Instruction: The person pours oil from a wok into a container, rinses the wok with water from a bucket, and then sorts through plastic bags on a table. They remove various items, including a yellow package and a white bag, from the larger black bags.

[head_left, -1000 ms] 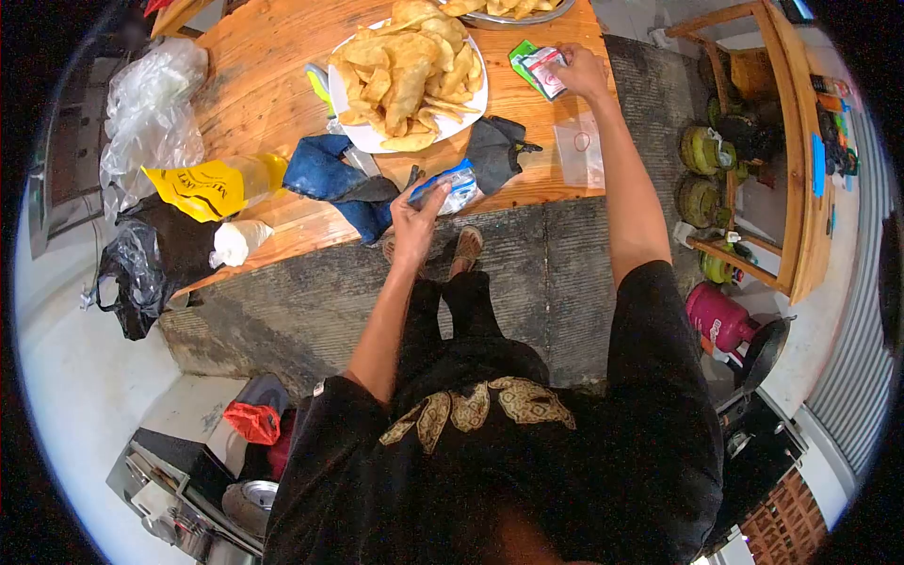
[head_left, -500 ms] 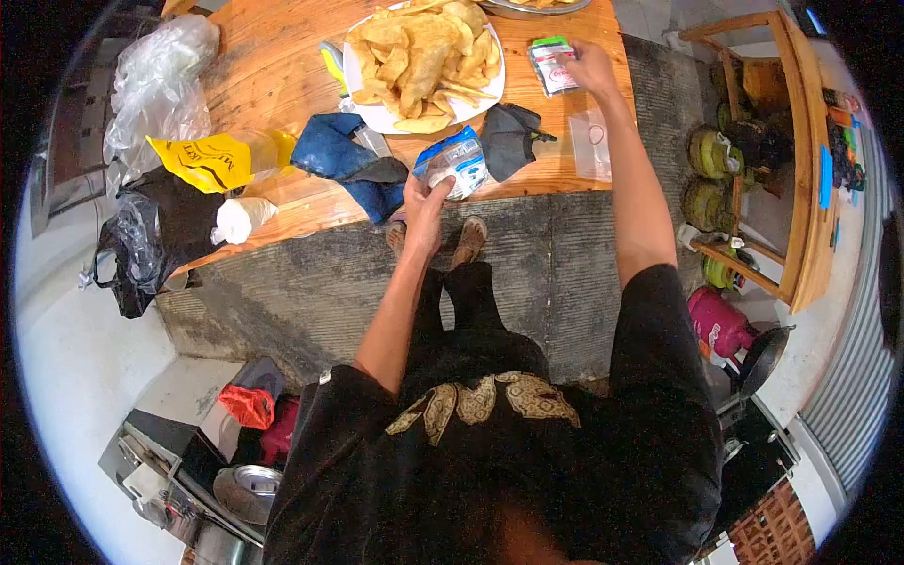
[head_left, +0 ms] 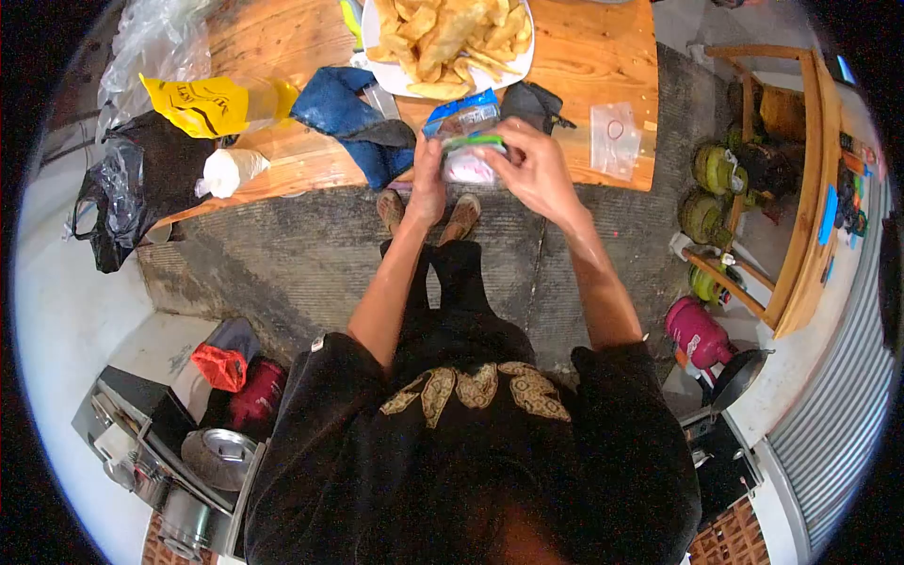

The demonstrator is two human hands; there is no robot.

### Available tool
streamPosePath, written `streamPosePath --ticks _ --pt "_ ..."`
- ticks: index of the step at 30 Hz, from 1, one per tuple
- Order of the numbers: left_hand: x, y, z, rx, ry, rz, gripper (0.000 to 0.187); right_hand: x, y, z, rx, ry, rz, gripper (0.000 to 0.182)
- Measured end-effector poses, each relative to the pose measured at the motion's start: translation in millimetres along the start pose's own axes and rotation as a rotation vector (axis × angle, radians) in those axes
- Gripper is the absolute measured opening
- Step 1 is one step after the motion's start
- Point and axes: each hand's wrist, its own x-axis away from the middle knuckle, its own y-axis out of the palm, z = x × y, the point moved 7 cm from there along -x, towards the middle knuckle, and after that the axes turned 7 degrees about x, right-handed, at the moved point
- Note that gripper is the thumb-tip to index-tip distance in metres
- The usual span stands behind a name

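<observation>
In front of the table edge, a small packet with a green top strip and a pale pink-white body [head_left: 468, 168] is held between my two hands. My left hand [head_left: 428, 184] grips its left side, fingers closed. At the upper right edge, my right hand [head_left: 539, 171] pinches it with thumb and fingers. Just beyond lies a blue and clear plastic packet [head_left: 461, 115], partly covered by the green-topped one. To the left a blue and dark grey cloth [head_left: 353, 122] hangs over the edge; a dark grey cloth [head_left: 532, 104] lies behind my right hand.
A white plate [head_left: 388, 79] heaped with fried chips stands on the wooden table [head_left: 603, 66]. A clear zip bag [head_left: 614, 141] lies at right. On the left are a yellow bag [head_left: 217, 105], a white roll-like bundle [head_left: 231, 171] and black plastic bags [head_left: 155, 179]. Gas cylinders [head_left: 706, 217] stand right.
My right hand has brought the green-topped packet from the table's right side to my left hand. The blue packet has left my left hand's grip and lies farther forward. The view has shifted slightly.
</observation>
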Motion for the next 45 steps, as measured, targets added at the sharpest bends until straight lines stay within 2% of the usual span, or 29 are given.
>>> streamPosePath --ticks 1,3,5,6,7,9,12,15,16,17,19,20,21,22,26,29,33,36,39,40,43,45 --pt "2 7 10 -0.125 0.067 0.038 0.06 -6 5 2 -0.005 0.01 0.021 0.016" --pt "4 18 18 -0.222 0.049 0.044 0.062 -12 3 2 0.062 -0.022 0.081 0.016" --pt "4 7 12 -0.16 0.048 0.095 0.063 -17 4 1 0.104 -0.062 0.133 0.017" --pt "1 7 10 -0.151 0.101 0.049 0.065 -18 2 2 0.139 -0.079 0.161 0.017" --pt "0 2 9 -0.183 0.139 0.037 0.06 -19 2 2 0.122 -0.122 0.227 0.02" --pt "-3 14 16 -0.434 0.099 0.108 0.051 -18 1 5 0.052 -0.02 0.239 0.025" --pt "-1 22 20 -0.419 0.003 0.217 0.04 -18 1 16 -0.03 0.029 0.287 0.034" --pt "1 29 22 -0.41 -0.028 0.232 0.039 -14 -10 13 0.01 0.077 0.421 0.038" --pt "-5 20 20 -0.449 0.079 0.192 0.036 -12 -22 0 0.169 -0.013 0.533 0.043" --pt "-7 22 21 -0.412 0.095 0.171 0.035 -12 -23 4 0.215 0.025 0.516 0.046" --pt "-9 26 19 -0.413 0.107 0.145 0.032 -17 -9 21 0.265 -0.127 0.361 0.037" --pt "-11 25 19 -0.412 0.101 0.128 0.031 -19 -3 27 0.126 -0.082 0.3 0.03" --pt "-13 25 18 -0.407 0.096 0.109 0.029 -16 0 36 0.111 0.016 0.232 0.024" --pt "-12 23 16 -0.313 0.046 0.168 0.026 -18 1 35 0.081 -0.007 0.18 0.023" --pt "-15 18 15 -0.241 0.043 0.199 0.023 -20 -4 21 -0.011 -0.11 0.052 0.021" --pt "-18 14 8 -0.148 -0.036 0.185 0.021 -22 1 38 -0.217 -0.056 -0.007 0.028" --pt "-24 13 19 -0.159 -0.103 0.087 0.019 -21 2 48 -0.246 -0.061 -0.027 0.032" --pt "-34 2 26 -0.263 -0.132 -0.035 0.02 -14 0 36 0.007 -0.189 0.062 0.029" --pt "-40 -6 30 -0.207 -0.109 -0.179 0.023 -10 3 23 0.191 -0.369 0.151 0.029" --pt "-35 3 36 -0.097 -0.148 -0.182 0.019 -8 2 19 0.234 -0.415 0.159 0.03" --pt "-28 29 48 -0.462 -0.048 -0.166 0.019 -3 3 16 0.299 -0.517 0.175 0.032" --pt "-34 27 43 -0.638 -0.098 -0.16 0.021 0 3 16 0.337 -0.575 0.166 0.032"
